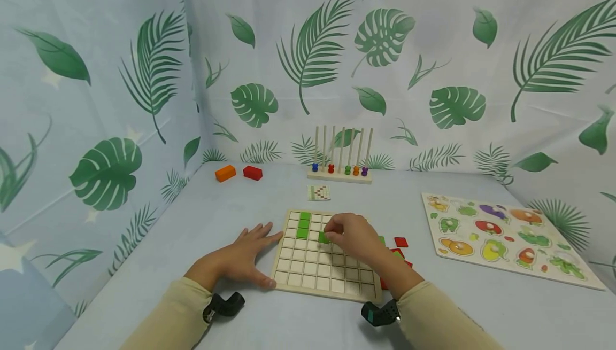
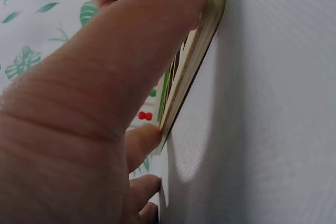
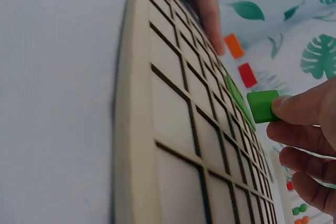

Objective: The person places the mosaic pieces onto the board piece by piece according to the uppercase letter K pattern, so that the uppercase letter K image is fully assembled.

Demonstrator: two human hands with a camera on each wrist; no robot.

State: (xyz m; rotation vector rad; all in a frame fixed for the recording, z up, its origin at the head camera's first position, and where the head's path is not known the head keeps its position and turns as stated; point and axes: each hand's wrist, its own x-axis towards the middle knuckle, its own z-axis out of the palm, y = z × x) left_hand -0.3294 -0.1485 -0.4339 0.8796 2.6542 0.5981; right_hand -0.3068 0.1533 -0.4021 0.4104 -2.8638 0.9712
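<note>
A wooden grid board (image 1: 313, 275) lies on the table in front of me, with three green tiles (image 1: 303, 224) set in a column near its far left. My right hand (image 1: 351, 235) hovers over the board's middle and pinches a green tile (image 1: 323, 238) at the fingertips; the right wrist view shows the same green tile (image 3: 262, 106) held just above the grid board (image 3: 173, 129). My left hand (image 1: 247, 256) lies flat on the table against the board's left edge (image 2: 197, 51), fingers straight. Loose red tiles (image 1: 401, 242) and green ones lie right of the board.
A pattern card (image 1: 318, 193) lies beyond the board. Behind it stands a wooden rod rack with coloured beads (image 1: 340, 165). An orange block (image 1: 225, 173) and a red block (image 1: 252, 172) sit far left. A fruit peg puzzle (image 1: 505, 235) lies at the right. Leaf-print cloth walls surround the table.
</note>
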